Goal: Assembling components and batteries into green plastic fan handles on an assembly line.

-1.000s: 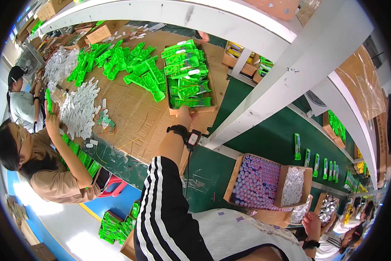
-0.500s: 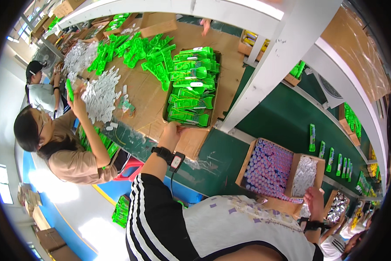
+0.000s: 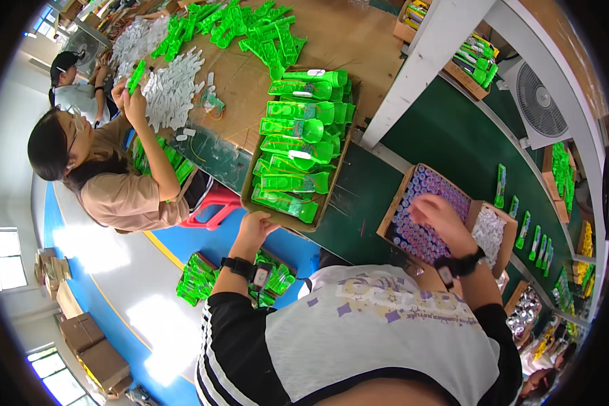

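Head view: on the left, a person in a brown shirt [image 3: 125, 196] holds up a green piece [image 3: 136, 76] beside a heap of white bits [image 3: 176, 84]. Next comes the left hand [image 3: 252, 229]. Its grip looks pinched on the near edge of a long box [image 3: 287, 220], which sits at the near side of the desk [image 3: 358, 210]. The green cases [image 3: 294, 128] in this box have wires and white bits on them, and the box looks well filled, so I'd say that part is mostly done. Past its far end, a loose pile of green cases [image 3: 231, 24] is left on the desk, not boxed. To the right, the right hand [image 3: 438, 216] is over the purple and blue cells [image 3: 429, 189]. Its fingers are bent, but I can't tell if the grip is apart or together, or if it touches a cell. Many cells are left there. Right beside them is a little box of shiny white bits [image 3: 488, 229]. Far right, some green pieces [image 3: 501, 186] stand in a row.
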`<state>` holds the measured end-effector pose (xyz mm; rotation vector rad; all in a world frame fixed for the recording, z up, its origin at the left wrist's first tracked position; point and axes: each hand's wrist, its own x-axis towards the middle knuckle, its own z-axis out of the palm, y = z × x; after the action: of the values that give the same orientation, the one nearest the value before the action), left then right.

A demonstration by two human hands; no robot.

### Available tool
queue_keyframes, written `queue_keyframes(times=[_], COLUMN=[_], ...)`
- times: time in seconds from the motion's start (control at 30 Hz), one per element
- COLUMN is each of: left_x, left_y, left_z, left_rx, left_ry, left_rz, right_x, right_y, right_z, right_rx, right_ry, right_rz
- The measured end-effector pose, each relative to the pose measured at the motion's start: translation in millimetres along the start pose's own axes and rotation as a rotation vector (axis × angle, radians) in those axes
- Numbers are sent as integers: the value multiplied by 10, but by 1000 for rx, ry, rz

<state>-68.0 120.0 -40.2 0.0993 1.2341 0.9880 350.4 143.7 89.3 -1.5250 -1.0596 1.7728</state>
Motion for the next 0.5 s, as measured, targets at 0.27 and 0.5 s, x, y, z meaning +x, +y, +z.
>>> queue_keyframes(times=[0.27,0.5], left_x=[-643,-1038], left_y=[-462,-883], left_z=[-879,-1357], left_rx=[54,128], left_ry=[-21,151], left_rz=[-57,-125], right_x=[380,241], right_y=[263,841], right_z=[772,402], right_rx=[-161,-166], right_ry=[-384,-299], right_rz=[-34,151])
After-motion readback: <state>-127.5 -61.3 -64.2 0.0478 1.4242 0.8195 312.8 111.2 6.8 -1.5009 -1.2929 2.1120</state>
